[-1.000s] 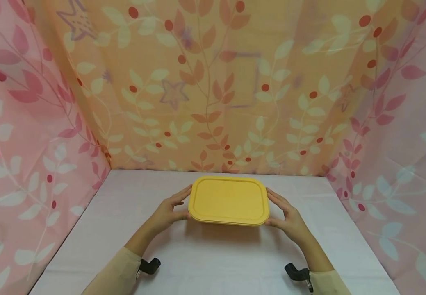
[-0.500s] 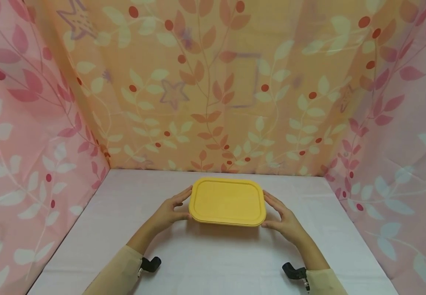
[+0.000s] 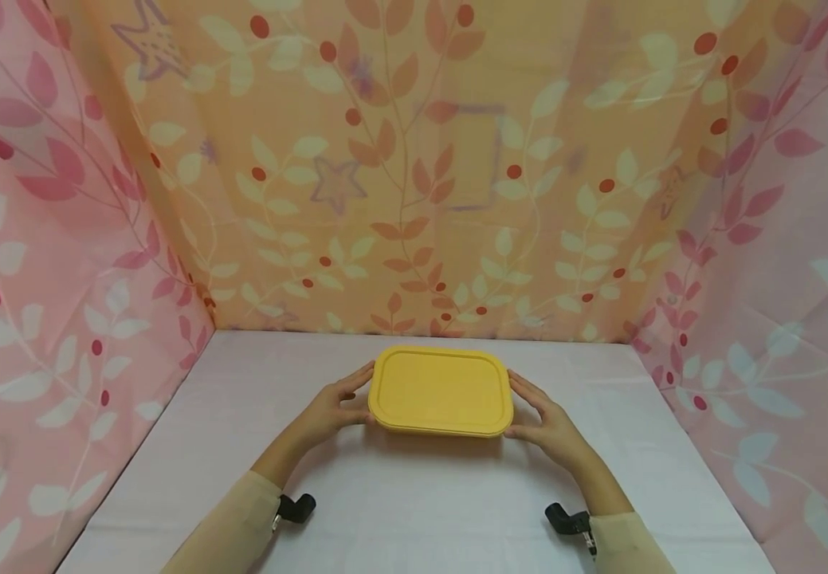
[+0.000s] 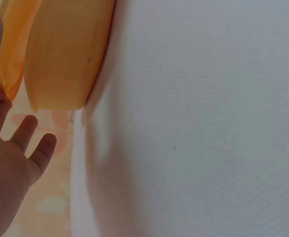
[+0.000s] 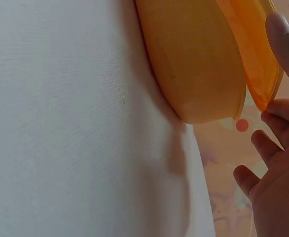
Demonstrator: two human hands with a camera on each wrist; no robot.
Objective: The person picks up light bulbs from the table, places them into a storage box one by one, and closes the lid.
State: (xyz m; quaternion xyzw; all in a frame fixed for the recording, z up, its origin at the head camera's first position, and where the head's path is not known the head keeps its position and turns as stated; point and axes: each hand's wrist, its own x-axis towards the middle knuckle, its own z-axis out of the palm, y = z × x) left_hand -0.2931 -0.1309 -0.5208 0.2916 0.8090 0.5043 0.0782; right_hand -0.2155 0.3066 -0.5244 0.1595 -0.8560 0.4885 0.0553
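Observation:
A yellow rectangular lid [image 3: 442,392] is held level above the table's middle. My left hand [image 3: 323,413] grips its left end between thumb and fingers, and my right hand [image 3: 559,430] grips the right end the same way. Below the lid stands a yellow-orange plastic box [image 4: 65,54], which the lid almost wholly hides in the head view. Both wrist views show a gap between the lid [image 5: 255,54] and the box's rim. The box [image 5: 194,59] rests on the table, and neither hand visibly touches it. Its inside is hidden.
White cloth [image 3: 414,510] covers the table. Behind it hangs an orange leaf-patterned curtain [image 3: 414,159], with pink curtains at the left [image 3: 48,263] and right [image 3: 765,303]. A black wrist-worn device [image 3: 297,509] sits at the left cuff, another [image 3: 567,520] at the right.
The lid has come down closer to the box and looks slightly smaller. Its right end and my right hand have shifted a little left. Less of the box shows below the lid's front edge.

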